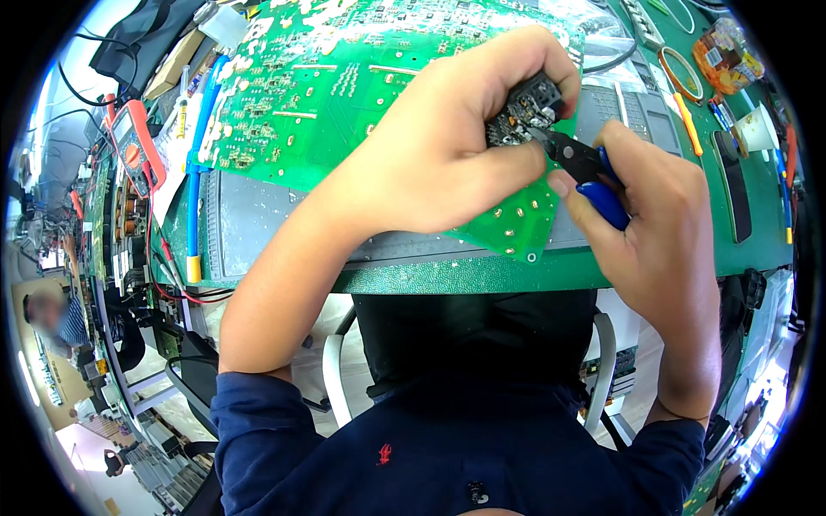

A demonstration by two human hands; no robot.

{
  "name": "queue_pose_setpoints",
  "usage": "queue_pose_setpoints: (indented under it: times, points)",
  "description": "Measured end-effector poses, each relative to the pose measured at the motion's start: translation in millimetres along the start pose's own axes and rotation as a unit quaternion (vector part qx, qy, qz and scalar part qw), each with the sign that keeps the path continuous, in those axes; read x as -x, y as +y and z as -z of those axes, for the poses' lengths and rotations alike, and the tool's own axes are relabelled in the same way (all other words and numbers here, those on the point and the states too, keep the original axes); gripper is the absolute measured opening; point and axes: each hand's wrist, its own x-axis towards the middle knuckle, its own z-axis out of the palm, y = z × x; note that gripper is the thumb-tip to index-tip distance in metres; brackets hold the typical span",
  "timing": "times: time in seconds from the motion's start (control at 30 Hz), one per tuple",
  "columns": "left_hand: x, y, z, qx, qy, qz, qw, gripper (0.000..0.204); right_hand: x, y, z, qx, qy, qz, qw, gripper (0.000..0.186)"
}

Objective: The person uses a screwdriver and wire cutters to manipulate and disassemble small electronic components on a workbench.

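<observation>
My left hand (447, 146) is closed around a small dark circuit module (523, 110) crowded with parts, its fingers over the far side and its thumb along the near edge. In my right hand (658, 198) are flush cutters (585, 168) with blue handles and dark jaws. The jaw tips touch or nearly touch the module's near right side; exactly what lies between them is too small to tell. Beneath both hands lies a large green circuit board (301, 142) covered with small components. It rests on a grey mat (258, 228).
A red multimeter (136, 146) with its leads lies at the left, beside a blue rod (194, 215). At the right are a phone (731, 185), an orange-handled tool (688, 123), a white cup (757, 131) and a plastic jar (727, 56). The green table's edge (465, 277) runs near me.
</observation>
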Motion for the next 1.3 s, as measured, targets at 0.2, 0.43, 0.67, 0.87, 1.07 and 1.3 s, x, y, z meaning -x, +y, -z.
queue_pose_setpoints:
  times: [0.2,0.43,0.67,0.87,1.07,1.3]
  points:
    - [-0.6,0.9,-4.0,-0.105,0.000,0.028,0.994,0.030,1.8,-3.5,1.9,-0.010,-0.007,-0.027,1.000,0.035]
    - [-6.0,11.7,-0.9,-0.026,0.015,0.077,0.997,0.029,2.4,-4.1,4.7,-0.003,0.005,-0.043,0.999,0.034]
    - [1.8,16.4,0.0,-0.019,0.040,0.093,0.995,0.025,-1.4,-2.7,12.1,0.026,0.031,-0.041,0.998,0.027]
    - [7.1,13.5,-3.9,-0.022,0.055,0.095,0.994,0.022,-2.9,-4.0,25.4,0.008,0.014,-0.065,0.998,0.026]
    - [12.2,12.1,-4.1,-0.024,0.058,0.101,0.993,0.019,0.9,-1.5,24.9,-0.007,-0.008,-0.075,0.997,0.030]
    - [14.0,12.2,-4.0,-0.023,0.058,0.106,0.992,0.017,-2.6,-1.8,27.2,-0.002,-0.035,-0.076,0.997,0.032]
